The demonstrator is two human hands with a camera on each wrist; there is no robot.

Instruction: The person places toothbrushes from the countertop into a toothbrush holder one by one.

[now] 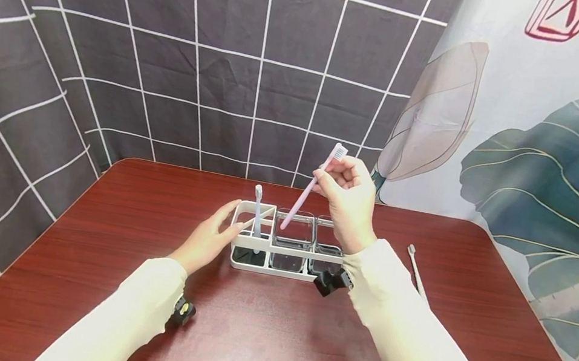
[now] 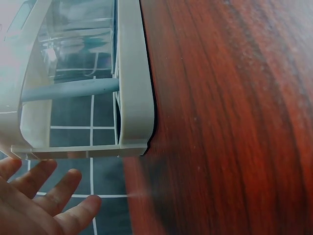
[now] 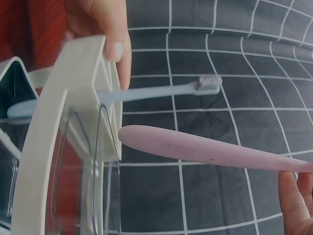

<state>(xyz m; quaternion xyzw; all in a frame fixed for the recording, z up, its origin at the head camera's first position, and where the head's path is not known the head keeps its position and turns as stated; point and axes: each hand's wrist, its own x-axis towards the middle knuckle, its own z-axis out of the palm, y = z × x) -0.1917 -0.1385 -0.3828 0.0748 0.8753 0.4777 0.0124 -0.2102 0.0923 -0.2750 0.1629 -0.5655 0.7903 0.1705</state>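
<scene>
1. The right hand [image 1: 352, 204], right of centre in the head view, pinches the pink toothbrush [image 1: 305, 195] near its neck, bristles at the top and handle slanting down to the lower left.

2. In the head view the handle's tip shows in front of the middle clear cup [image 1: 292, 241]; the right wrist view puts it just beside the upper frame of the white holder [image 1: 291, 252], above the openings. Whether it touches cannot be told.

3. The left hand [image 1: 207, 243], left of centre, rests at the holder's left end, thumb at the front and fingers loosely extended, apparently steadying it.

4. The blue toothbrush [image 1: 258, 213] stands head up in the left-hand compartment. The white toothbrush [image 1: 417, 273] lies on the table [image 1: 247, 333] at the right of the frame, partly hidden by the right sleeve.

5. The step in hand seems to be lining up the pink toothbrush over the holder. The next move would call for tilting the handle more upright, bringing its tip over one opening and lowering it clear of the frame.
</scene>
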